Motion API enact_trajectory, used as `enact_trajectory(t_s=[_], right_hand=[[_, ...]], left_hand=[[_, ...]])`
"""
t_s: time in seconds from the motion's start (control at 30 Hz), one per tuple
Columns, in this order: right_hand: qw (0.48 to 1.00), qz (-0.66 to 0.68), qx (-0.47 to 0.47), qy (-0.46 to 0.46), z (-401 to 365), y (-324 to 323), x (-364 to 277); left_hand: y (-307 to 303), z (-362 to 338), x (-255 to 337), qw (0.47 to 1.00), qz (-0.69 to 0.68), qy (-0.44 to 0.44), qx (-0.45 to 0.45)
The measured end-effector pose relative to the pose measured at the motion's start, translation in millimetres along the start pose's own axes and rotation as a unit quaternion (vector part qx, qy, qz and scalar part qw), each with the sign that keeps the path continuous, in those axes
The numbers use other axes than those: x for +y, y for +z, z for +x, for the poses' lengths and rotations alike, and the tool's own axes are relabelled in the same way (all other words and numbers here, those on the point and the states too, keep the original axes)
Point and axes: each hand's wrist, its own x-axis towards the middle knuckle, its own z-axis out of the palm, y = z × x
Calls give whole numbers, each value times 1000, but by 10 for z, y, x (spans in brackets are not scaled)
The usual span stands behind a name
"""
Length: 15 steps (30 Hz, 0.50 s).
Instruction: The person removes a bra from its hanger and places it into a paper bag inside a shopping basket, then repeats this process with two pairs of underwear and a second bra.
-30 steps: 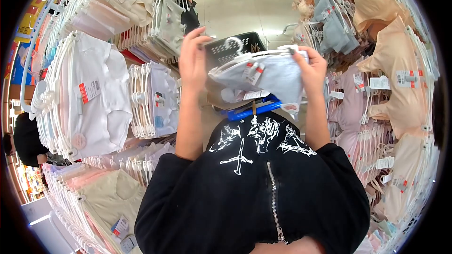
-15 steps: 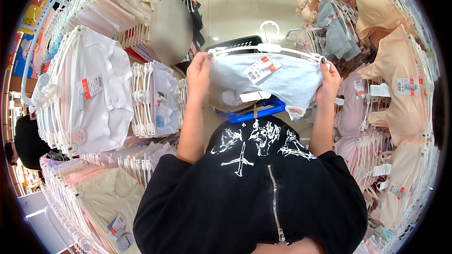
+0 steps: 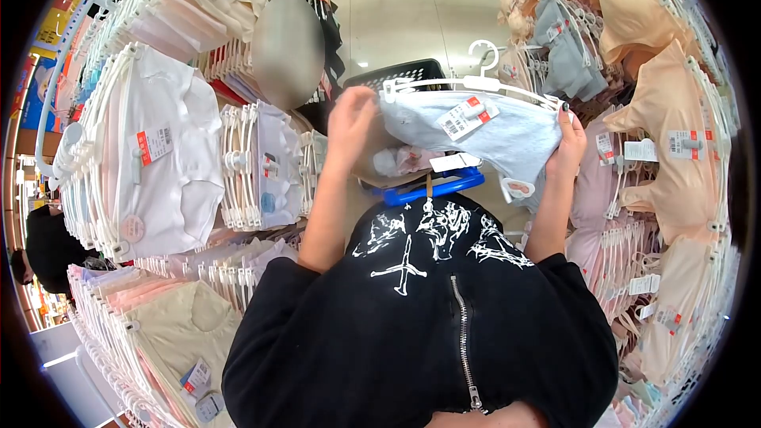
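A pair of light blue underpants (image 3: 491, 131) hangs from a white hanger (image 3: 479, 82), with a white and red price tag (image 3: 469, 117) on its front. My right hand (image 3: 567, 143) grips the right end of the hanger and the fabric there, the thumb on top. Just off the hanger's left end is my left hand (image 3: 353, 123), its fingers loosely bent, slightly blurred and holding nothing. Below the underpants, the blue handle (image 3: 436, 188) of a black basket (image 3: 396, 74) shows close to my black shirt. A pinkish item with a white label (image 3: 455, 162) lies inside the basket.
On the left, racks hold white underpants (image 3: 170, 143) and beige ones (image 3: 186, 325) on hangers. Beige bras (image 3: 666, 143) and pink garments (image 3: 594, 158) hang on the right. A tiled floor (image 3: 388, 12) runs ahead. A person in black (image 3: 51, 246) is at the far left.
My left hand has let go of the hanger's left end. The hanger and underpants have shifted right and tilted, their right end lower, still in my right hand.
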Motion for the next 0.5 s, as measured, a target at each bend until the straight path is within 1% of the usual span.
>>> enact_trajectory(t_s=[0.03, 0.13, 0.17, 0.3, 0.4, 0.5], right_hand=[[1000, 7, 0, 4, -20, 26, 9], [999, 22, -12, 20, -64, 36, 28], [999, 27, -19, 26, -63, 5, 52], [998, 29, -40, 25, -57, -35, 91], [999, 4, -27, 16, -55, 10, 65], [999, -15, -41, 12, -36, 13, 82]], left_hand=[[75, -23, 12, 1000, -12, 10, 13], [150, -36, 99, 999, 13, 2, 35], [146, -37, 108, 999, 12, -22, 44], [213, -3, 155, 988, -125, 29, 87], [234, 14, 189, 978, -169, 37, 118], [249, 27, 196, 965, -215, 25, 149]])
